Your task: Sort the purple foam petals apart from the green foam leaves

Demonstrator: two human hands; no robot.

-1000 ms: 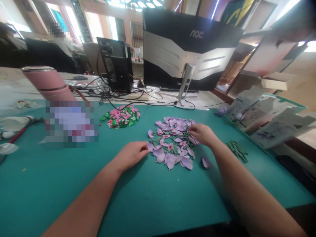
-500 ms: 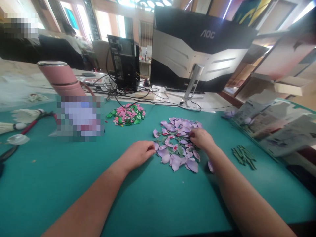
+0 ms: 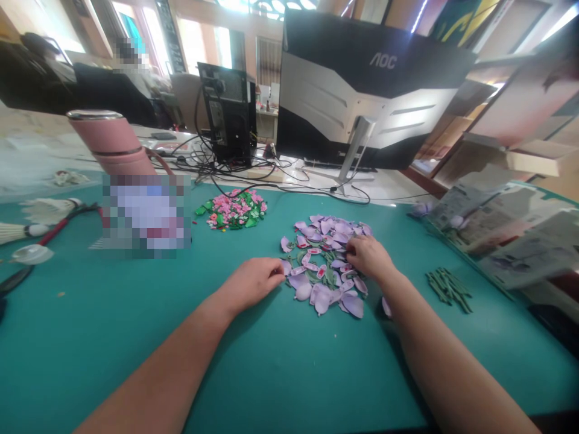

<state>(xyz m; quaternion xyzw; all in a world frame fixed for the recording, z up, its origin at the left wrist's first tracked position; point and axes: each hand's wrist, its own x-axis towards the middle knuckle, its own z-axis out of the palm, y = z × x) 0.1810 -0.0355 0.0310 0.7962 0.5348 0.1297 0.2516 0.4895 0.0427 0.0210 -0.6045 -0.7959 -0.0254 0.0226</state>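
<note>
A loose pile of lilac petal-shaped pieces (image 3: pixel 322 298) lies in front of me, mixed with green leaf-like pieces and small pale pieces marked with red (image 3: pixel 321 271). At its left edge rests my left hand (image 3: pixel 257 280), fingers curled and thumb tip close to a lilac petal; whether it grips that petal is hidden. My right hand (image 3: pixel 370 256) bends over the pile's right side with fingertips pinched together among the petals. What those fingers hold cannot be made out. Beside my right forearm, another lilac piece (image 3: pixel 386 307) is partly hidden.
A heap of pink and green small pieces (image 3: pixel 237 210) sits farther back on the green mat (image 3: pixel 136 337). Green stem-like sticks (image 3: pixel 447 289) lie right, near printed boxes (image 3: pixel 511 241). A pink flask (image 3: pixel 108 141), shuttlecocks (image 3: pixel 49 210), cables and a monitor (image 3: pixel 366 90) stand around.
My right hand has shifted very slightly among the petals, staying pinched. My left hand keeps its place at the pile's left edge. The view has tilted a little.
</note>
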